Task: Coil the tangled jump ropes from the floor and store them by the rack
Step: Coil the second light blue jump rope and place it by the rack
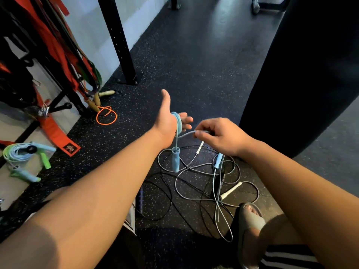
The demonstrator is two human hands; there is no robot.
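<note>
Entries, left to right.

1. Coiled ropes (14,154), green and pale blue, are looped over a black peg at the far left edge, low by the rack (58,61). Their handles hang down.
2. A red strap (56,135) trails from the rack onto the floor (194,61).
3. An orange rope (106,115) lies in a loose loop at the rack's foot, just beside wooden handles (96,100).
4. A black post (120,41) is bolted to the floor near the wall's edge.
5. Our left hand (167,123) is raised, its thumb up and its fingers relaxed, not clenched. The blue rope (178,121) is wound in several turns round the palm. One handle (175,160) dangles below the wrist, over the tangle.
6. Our right hand (221,134) is just beside the left. Its fingertips pinch the blue rope's free run, which spans the short gap between the hands.
7. The tangle (194,183), grey and black cords with a white handle (231,190), is spread on the floor under both hands. Its near loop ends beside a sandal (250,224).
8. A black bag (303,74) fills the right side, and its edge stands close behind the right hand.
9. A wide strip of floor runs away between the post and the bag.
</note>
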